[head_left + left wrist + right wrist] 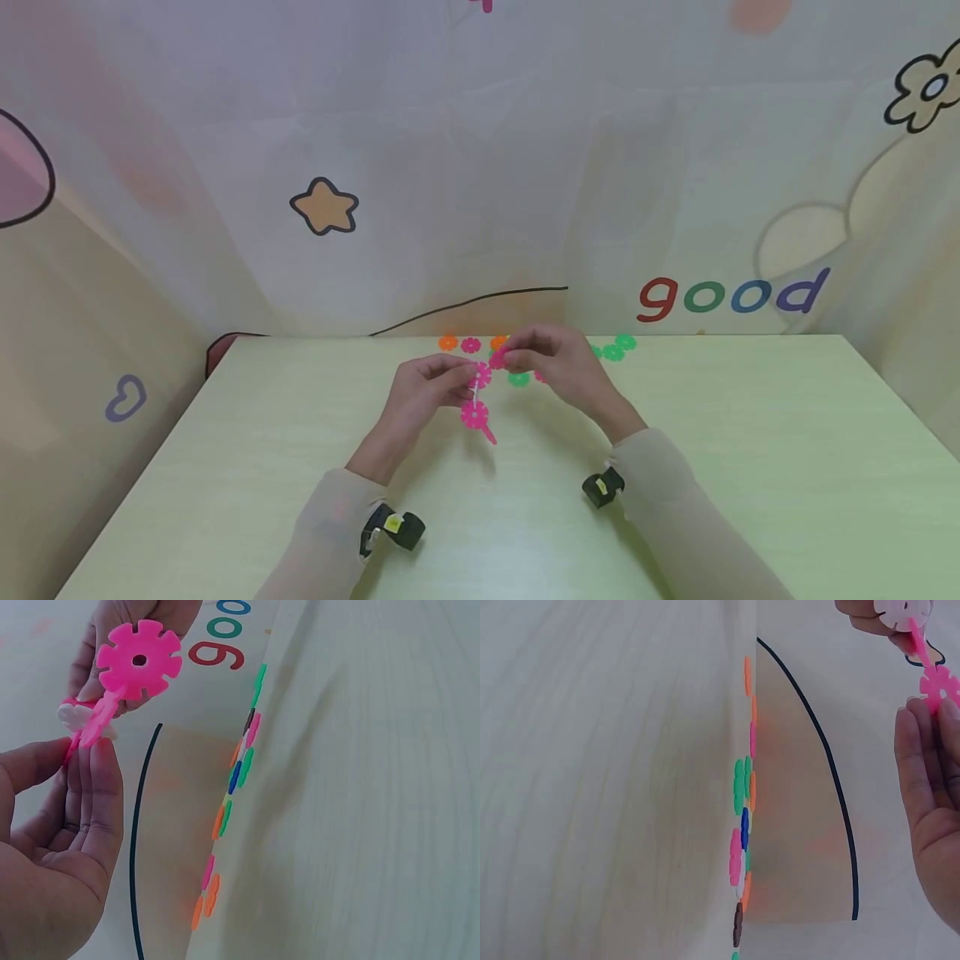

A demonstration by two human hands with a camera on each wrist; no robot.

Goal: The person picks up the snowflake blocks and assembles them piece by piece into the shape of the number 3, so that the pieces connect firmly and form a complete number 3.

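both the left hand [420, 392] and right hand [551, 360] pinch one pink disc chain [477, 400].

Small chain of pink and white snowflake discs [477, 398]; slotted edgewise, dangling above the table

I see smooth, slightly glossy plastic discs [139, 660] joined in a pink chain. The table [750, 467] looks like matt pale wood laminate. The backdrop [525, 167] is soft printed cloth.
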